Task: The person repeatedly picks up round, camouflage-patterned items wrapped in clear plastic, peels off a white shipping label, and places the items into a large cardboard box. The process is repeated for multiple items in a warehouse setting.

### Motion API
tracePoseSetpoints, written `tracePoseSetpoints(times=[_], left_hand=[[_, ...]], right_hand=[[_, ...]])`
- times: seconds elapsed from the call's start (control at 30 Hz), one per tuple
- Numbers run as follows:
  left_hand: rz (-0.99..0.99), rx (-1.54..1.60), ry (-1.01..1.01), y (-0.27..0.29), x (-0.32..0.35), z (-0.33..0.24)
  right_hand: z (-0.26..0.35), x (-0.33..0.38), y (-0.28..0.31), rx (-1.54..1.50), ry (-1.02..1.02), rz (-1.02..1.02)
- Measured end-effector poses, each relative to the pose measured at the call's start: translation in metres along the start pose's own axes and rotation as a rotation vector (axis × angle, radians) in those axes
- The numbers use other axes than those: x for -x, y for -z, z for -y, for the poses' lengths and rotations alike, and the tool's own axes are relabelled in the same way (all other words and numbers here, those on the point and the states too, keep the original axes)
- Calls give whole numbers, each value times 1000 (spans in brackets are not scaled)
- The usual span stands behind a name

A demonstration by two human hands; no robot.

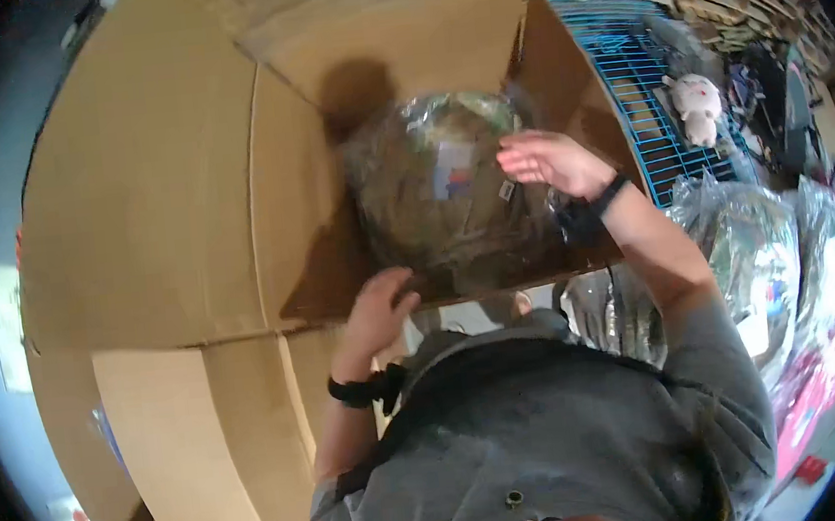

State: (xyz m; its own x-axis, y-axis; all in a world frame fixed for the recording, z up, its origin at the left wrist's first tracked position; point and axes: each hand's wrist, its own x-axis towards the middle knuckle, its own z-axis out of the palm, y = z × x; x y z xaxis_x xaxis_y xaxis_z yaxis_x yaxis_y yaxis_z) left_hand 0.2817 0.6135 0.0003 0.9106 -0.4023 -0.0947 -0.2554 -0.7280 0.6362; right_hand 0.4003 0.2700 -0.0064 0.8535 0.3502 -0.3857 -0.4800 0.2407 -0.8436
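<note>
My 2 hands, left and right, fingers spread flat against a plastic-wrapped bundle, gripping nothing, settle it into the box; pressing deeper seems next.

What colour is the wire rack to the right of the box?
Blue, in the head view: the wire rack beside the cardboard box.

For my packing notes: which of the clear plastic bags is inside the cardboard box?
The bag under both hands, left hand and right hand; the other bags lie outside, right of the box.
</note>
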Motion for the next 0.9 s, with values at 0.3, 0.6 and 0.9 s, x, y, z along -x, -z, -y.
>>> tracePoseSetpoints(times=[0.3, 0.6, 0.9], left_hand=[[263, -223, -276, 0, -15, 9], [60, -322, -476, -22, -20, 22], [153, -257, -878, -55, 34, -131]], right_hand=[[-160, 280, -52, -661, 648, -937], [-271, 457, -211, -458, 585, -1625], [-239, 639, -371, 623, 865, -1968]])
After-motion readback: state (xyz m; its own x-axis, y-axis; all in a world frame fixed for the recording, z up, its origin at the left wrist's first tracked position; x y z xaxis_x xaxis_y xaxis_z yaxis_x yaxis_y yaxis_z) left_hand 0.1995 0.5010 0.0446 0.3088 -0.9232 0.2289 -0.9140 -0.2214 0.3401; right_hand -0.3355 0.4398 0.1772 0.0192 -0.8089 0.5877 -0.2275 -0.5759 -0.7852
